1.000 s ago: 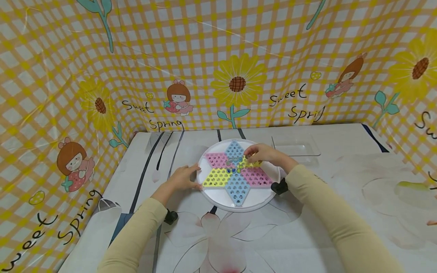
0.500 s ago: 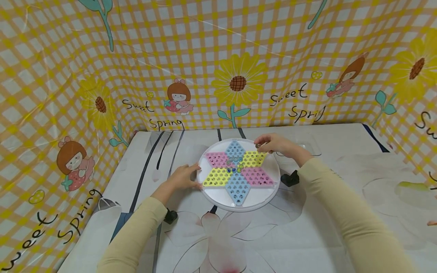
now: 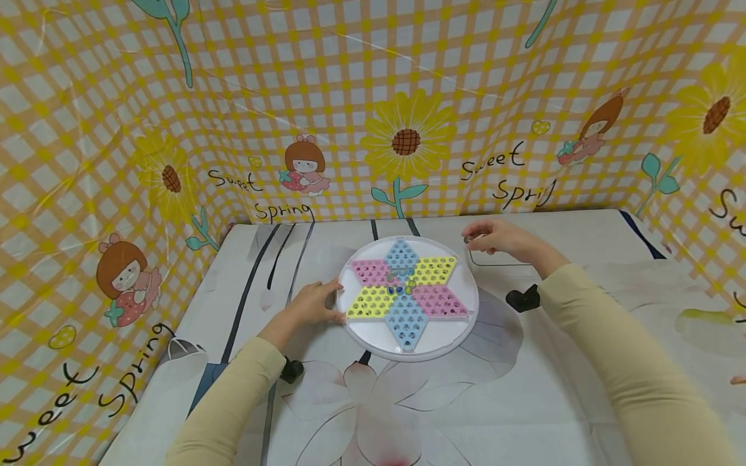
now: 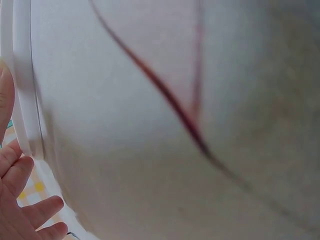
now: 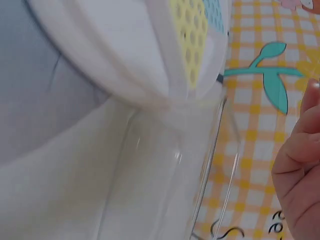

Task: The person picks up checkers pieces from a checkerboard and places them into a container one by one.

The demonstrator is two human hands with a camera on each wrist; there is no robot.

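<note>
A round white Chinese checkers board (image 3: 364, 336) with a pink, yellow and light-blue star lies on the table. Several glass marbles (image 3: 402, 290) sit in holes around its middle. My left hand (image 3: 311, 303) rests against the board's left rim, thumb and forefinger spread along it; in the left wrist view its other fingers (image 4: 46, 210) stand loosely apart. My right hand (image 3: 504, 243) is raised beyond the board's far right side, over the clear plastic box (image 3: 501, 259). Between its fingertips it pinches a small dark marble (image 3: 469, 239), mostly hidden by the fingers.
The clear box, also in the right wrist view, stands close to the board's far right rim. A checked cloth printed with sunflowers (image 3: 406, 142) hangs behind the table and along its sides. A white table cover (image 3: 454, 401) with line-drawn petals lies under everything.
My right hand has drawn away from the board's yellow far right point, moving right to the clear box with a marble in its fingertips. My left hand has stayed at the rim.
</note>
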